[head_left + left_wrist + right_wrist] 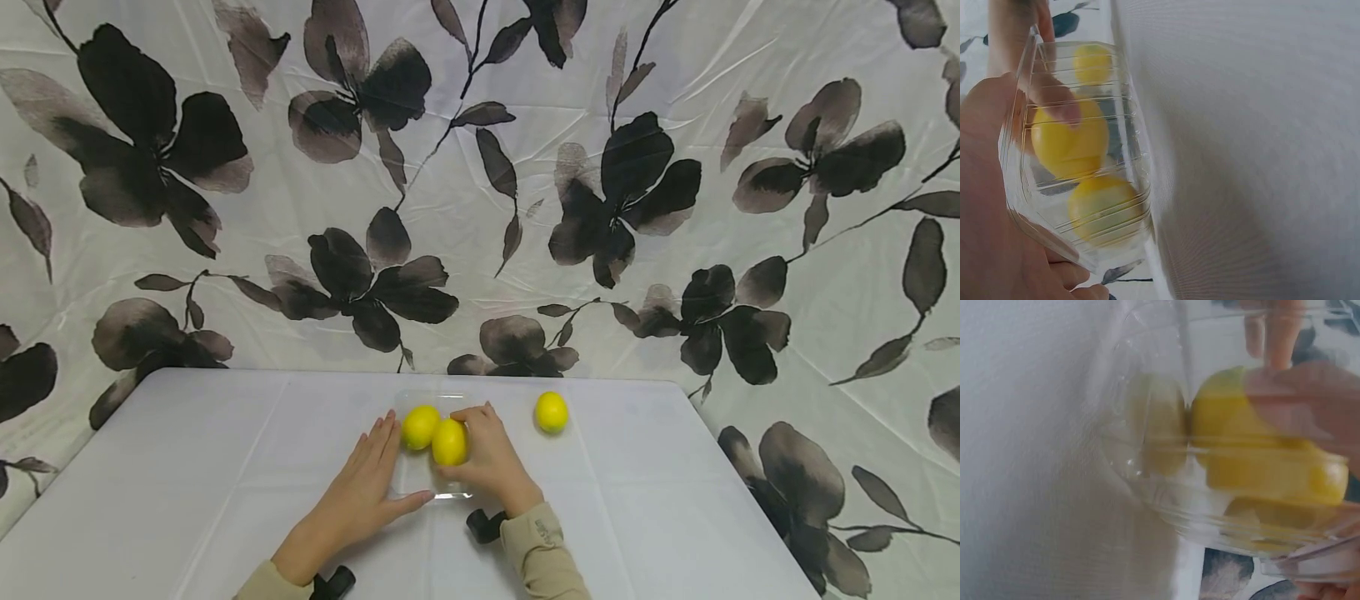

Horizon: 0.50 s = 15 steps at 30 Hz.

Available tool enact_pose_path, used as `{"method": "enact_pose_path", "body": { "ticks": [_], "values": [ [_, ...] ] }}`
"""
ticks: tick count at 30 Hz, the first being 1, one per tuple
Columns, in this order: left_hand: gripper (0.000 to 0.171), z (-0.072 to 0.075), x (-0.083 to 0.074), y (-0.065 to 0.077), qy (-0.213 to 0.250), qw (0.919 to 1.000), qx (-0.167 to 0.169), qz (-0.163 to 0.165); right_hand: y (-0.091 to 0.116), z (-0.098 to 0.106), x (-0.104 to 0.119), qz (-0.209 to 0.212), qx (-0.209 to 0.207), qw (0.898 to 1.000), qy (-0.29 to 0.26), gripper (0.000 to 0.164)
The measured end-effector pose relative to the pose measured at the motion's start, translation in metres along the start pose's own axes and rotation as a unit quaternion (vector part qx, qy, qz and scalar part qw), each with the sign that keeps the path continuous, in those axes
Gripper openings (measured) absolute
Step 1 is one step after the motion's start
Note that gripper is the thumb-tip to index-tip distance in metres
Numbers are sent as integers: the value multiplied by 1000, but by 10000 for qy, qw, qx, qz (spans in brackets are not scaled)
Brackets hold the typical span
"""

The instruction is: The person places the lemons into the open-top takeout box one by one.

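Observation:
A clear plastic box (453,497) with ribbed walls stands on the white table. One yellow lemon (421,427) sits in its far left part. My right hand (491,454) pinches a second lemon (450,443) between thumb and fingers, within the box's outline and close beside the first. In the left wrist view, that pinched lemon (1066,147) shows through the box wall, higher than the other one (1107,212). My left hand (360,483) rests along the box's left side and near corner with its fingers straight. The right wrist view is blurred.
A third lemon (551,412) lies on the white tabletop (637,500), right of the box. Behind the table hangs a floral cloth (510,208). Black wrist cameras (486,527) sit below both hands.

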<state>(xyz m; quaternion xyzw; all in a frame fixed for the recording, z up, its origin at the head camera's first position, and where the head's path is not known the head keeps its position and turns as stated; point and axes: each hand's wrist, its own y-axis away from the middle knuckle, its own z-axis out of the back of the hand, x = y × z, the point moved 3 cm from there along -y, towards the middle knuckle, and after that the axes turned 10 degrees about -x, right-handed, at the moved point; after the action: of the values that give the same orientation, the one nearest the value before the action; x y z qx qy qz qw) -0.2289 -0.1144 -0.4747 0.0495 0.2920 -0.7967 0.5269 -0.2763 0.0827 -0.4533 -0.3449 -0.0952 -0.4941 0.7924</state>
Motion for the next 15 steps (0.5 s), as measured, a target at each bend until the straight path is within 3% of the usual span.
{"method": "enact_pose_path", "body": {
  "ticks": [8,15],
  "values": [
    [115,0,0,0,19,10000,7,45,1,-4,4,6,110,9999,105,71],
    [114,1,-1,0,39,10000,-6,50,4,-7,5,-172,481,9983,271,74]
  ]
}}
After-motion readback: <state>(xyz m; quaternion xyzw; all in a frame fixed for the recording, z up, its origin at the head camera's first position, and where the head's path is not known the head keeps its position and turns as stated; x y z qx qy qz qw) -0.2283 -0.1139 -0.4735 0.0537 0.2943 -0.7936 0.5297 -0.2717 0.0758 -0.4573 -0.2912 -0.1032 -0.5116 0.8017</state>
